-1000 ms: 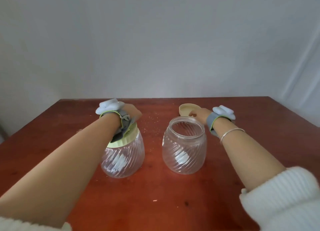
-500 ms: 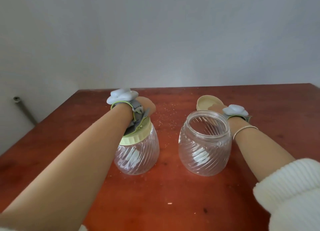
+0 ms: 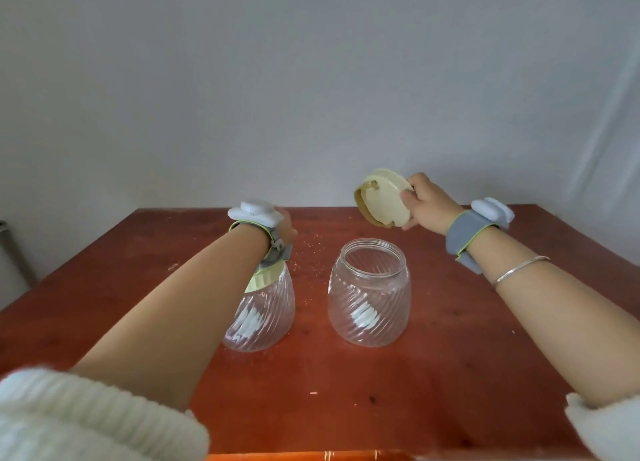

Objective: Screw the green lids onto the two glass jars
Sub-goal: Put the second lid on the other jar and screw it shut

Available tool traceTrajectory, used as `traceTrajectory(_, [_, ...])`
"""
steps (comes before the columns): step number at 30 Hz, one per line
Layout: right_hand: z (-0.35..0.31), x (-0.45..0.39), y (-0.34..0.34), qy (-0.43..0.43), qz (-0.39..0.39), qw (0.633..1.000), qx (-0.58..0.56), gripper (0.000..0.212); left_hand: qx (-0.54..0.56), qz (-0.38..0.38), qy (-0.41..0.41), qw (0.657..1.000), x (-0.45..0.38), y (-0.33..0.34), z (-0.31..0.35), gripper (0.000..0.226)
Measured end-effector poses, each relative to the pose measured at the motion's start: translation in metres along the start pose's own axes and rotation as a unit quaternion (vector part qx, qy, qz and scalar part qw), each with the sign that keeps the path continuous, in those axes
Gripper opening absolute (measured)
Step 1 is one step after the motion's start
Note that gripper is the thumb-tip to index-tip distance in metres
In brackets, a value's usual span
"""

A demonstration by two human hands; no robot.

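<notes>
Behind left forearm: left hand (image 3: 285,226) mostly hidden | left jar lid (image 3: 265,277) partly covered

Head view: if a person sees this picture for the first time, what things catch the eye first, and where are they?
The pale green lid stands out first: the right hand holds it tilted in the air, above and behind the open glass jar near the middle of the red-brown table. To the left stands a second jar with its lid already on, the left hand resting over it. Both wrists wear grey bands.
</notes>
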State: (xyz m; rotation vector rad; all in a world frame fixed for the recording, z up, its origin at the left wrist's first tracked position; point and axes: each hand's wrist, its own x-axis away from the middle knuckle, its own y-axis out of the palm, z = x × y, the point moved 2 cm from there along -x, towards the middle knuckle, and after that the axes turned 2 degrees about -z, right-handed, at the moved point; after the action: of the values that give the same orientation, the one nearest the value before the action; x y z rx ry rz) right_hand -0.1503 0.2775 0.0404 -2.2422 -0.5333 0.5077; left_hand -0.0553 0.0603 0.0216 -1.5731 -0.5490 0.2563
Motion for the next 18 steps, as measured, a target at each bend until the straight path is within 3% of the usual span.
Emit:
traceTrajectory(2, [-0.010,0.011,-0.003,-0.017,0.021,0.994,-0.103,0.010,0.067,0.107,0.061,0.990,0.011,-0.008,0.014,0.049])
traceTrajectory(4, [-0.016,0.021,-0.003,-0.020,0.026,0.972,-0.231,0.011,0.249,0.148,0.115,0.950,0.030,-0.010,0.030,0.052])
traceTrajectory(6, [-0.019,0.027,0.004,0.003,0.014,0.943,-0.332,0.026,0.430,0.101,0.172,0.881,0.046,-0.009,0.042,0.050])
traceTrajectory(8, [-0.017,0.032,0.011,0.035,-0.009,0.934,-0.356,0.037,0.537,0.038,0.193,0.820,0.054,-0.002,0.049,0.037])
traceTrajectory(10, [-0.017,0.036,0.015,0.049,-0.021,0.957,-0.284,0.044,0.600,-0.006,0.159,0.784,0.055,0.005,0.051,0.022])
traceTrajectory(12, [-0.020,0.042,0.018,0.006,-0.042,0.987,-0.154,0.052,0.629,-0.035,0.109,0.769,0.057,0.012,0.055,0.022])
traceTrajectory(15, [-0.018,0.050,0.023,-0.067,-0.098,0.993,0.009,0.061,0.636,-0.064,0.054,0.767,0.051,0.022,0.058,0.026])
traceTrajectory(18, [-0.013,0.051,0.025,-0.082,-0.169,0.980,0.061,0.074,0.604,-0.080,0.039,0.792,0.054,0.024,0.060,0.035])
